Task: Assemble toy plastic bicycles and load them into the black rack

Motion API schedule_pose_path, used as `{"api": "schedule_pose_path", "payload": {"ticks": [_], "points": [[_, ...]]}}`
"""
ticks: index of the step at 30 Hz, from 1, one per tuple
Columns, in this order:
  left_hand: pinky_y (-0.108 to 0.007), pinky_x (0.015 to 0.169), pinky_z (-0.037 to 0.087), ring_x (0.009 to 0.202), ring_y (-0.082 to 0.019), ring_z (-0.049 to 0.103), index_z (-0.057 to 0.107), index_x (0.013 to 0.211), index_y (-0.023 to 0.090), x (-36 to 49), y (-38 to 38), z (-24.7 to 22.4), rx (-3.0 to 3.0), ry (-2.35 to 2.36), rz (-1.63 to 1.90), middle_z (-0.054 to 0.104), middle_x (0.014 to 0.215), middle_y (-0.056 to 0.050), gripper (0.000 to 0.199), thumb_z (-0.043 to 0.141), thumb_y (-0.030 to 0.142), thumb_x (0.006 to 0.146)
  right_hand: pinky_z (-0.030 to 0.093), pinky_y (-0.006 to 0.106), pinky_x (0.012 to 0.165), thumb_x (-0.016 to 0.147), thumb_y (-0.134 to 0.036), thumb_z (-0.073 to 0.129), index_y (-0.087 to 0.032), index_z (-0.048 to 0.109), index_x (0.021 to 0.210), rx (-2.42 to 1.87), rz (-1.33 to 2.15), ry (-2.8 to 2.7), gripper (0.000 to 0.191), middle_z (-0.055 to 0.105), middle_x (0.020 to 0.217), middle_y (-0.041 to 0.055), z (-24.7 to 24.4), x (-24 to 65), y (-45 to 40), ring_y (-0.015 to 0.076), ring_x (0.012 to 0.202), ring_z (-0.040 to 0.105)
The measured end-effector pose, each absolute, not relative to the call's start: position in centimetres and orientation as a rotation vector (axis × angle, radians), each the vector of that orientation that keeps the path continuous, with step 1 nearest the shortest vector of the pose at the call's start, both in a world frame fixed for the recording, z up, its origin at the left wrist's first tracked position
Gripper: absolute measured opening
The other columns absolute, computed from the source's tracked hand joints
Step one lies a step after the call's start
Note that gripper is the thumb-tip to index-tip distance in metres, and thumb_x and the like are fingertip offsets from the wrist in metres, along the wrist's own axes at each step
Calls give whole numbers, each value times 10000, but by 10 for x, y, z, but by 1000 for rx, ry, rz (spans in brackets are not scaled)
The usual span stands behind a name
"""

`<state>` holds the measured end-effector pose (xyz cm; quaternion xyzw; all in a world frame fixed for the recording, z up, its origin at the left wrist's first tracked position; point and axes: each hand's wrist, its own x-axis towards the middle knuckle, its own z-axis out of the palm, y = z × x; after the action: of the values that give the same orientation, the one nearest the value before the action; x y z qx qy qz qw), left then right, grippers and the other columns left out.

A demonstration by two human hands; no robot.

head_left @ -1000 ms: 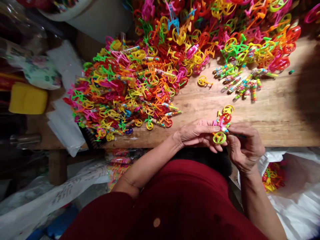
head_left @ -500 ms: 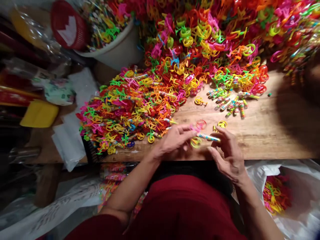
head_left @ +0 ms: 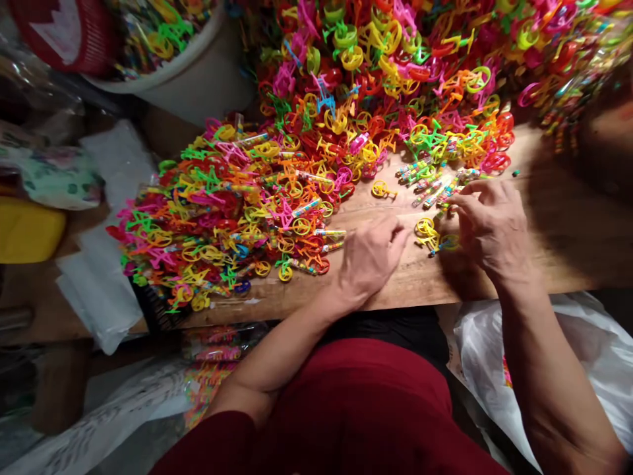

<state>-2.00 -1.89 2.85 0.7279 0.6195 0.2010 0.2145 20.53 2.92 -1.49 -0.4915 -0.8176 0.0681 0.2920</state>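
My left hand (head_left: 370,257) rests low over the wooden table (head_left: 564,218), its fingers curled and nothing visible in them. To its left lies a heap of bright plastic bicycle toys (head_left: 237,218), several with clear tubes of coloured candy. My right hand (head_left: 494,224) reaches down over a small group of candy tubes (head_left: 430,188), fingertips pinched at a tube on the near side. Between the hands lies a yellow toy bicycle (head_left: 426,232), with a greenish wheel piece beside it, partly in shadow. Another yellow bicycle piece (head_left: 383,190) lies farther back.
A larger mound of plastic toy parts (head_left: 376,66) fills the back. At the back left stands a white tub (head_left: 192,79) of candy tubes with a red basket (head_left: 93,39). Clear plastic bags (head_left: 103,251) lie left; a white sack (head_left: 583,349) hangs below right. Another person's head shows far right.
The tube with pink parts has left my left hand; a similar one lies on the left heap. My right hand has moved right and forward to the tubes. The view has shifted.
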Motion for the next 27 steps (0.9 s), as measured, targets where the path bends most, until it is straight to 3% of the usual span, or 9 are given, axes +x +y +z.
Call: {"api": "schedule_pose_path", "payload": {"ticks": [2, 4, 7, 11, 15, 17, 19, 22, 27], "points": [[-311, 736, 440, 808, -221, 683, 717, 876, 138, 11, -15, 22, 1902, 1774, 287, 745, 861, -121, 451, 526, 526, 1004, 437, 475, 896, 886, -139, 629, -232, 707, 979, -1320, 216, -2250, 153, 667, 1117, 128, -20, 207, 42, 293, 1028, 565], [-349, 759, 441, 907, -296, 695, 715, 992, 106, 30, -9, 19, 1830, 1814, 140, 743, 973, -178, 552, 532, 625, 965, 415, 485, 930, 882, -166, 656, -215, 690, 923, -1319, 296, -2241, 72, 664, 1093, 119, -24, 207, 50, 290, 1045, 554], [-374, 807, 455, 1040, -346, 681, 645, 1191, 73, 44, -2, 16, 1861, 1763, 100, 696, 1172, -216, 512, 637, 520, 941, 416, 480, 957, 891, -217, 679, -211, 643, 845, -1311, 349, -2182, 58, 664, 1063, 97, -28, 203, 55, 278, 1065, 553], [-346, 818, 469, 1012, -285, 680, 641, 1114, 129, 41, 4, 4, 1840, 1660, 291, 708, 1145, -157, 317, 690, 366, 909, 451, 488, 957, 899, -268, 684, -234, 613, 847, -1308, 359, -2117, 94, 669, 1082, 68, -34, 200, 59, 272, 1060, 575], [-257, 703, 485, 725, -142, 663, 580, 900, 180, 21, 10, -6, 1406, 1548, 644, 705, 822, -21, 117, 677, 244, 883, 426, 530, 1006, 914, -280, 671, -247, 646, 973, -1263, 271, -2166, 72, 681, 1212, 97, -27, 201, 58, 305, 1136, 568], [-221, 611, 495, 581, -102, 630, 536, 916, 182, 6, 12, -6, 1013, 1390, 728, 668, 709, 20, 145, 668, 235, 889, 423, 528, 1011, 933, -269, 645, -246, 643, 1068, -1219, 167, -2163, 137, 698, 1203, 106, -17, 199, 49, 307, 1140, 580], [-206, 560, 513, 531, -93, 635, 533, 967, 167, -10, 12, -3, 680, 1203, 761, 669, 697, 29, 233, 722, 252, 859, 475, 463, 945, 943, -241, 630, -246, 635, 1119, -1168, 162, -2096, 177, 725, 1081, 84, -7, 195, 33, 261, 1019, 635], [-184, 513, 521, 549, -92, 664, 596, 1008, 124, -30, 5, 2, 492, 1017, 740, 694, 770, 6, 377, 838, 245, 744, 532, 327, 750, 947, -218, 626, -248, 657, 1128, -1134, 449, -1946, 186, 726, 960, 41, -2, 185, 5, 173, 798, 666], [-175, 479, 541, 523, -78, 633, 654, 1019, 96, -44, -10, 3, 433, 823, 618, 692, 743, -1, 384, 835, 255, 720, 564, 293, 715, 978, -256, 581, -221, 720, 1116, -1149, 873, -1776, 199, 753, 965, 50, -12, 173, -25, 170, 823, 717]]}}
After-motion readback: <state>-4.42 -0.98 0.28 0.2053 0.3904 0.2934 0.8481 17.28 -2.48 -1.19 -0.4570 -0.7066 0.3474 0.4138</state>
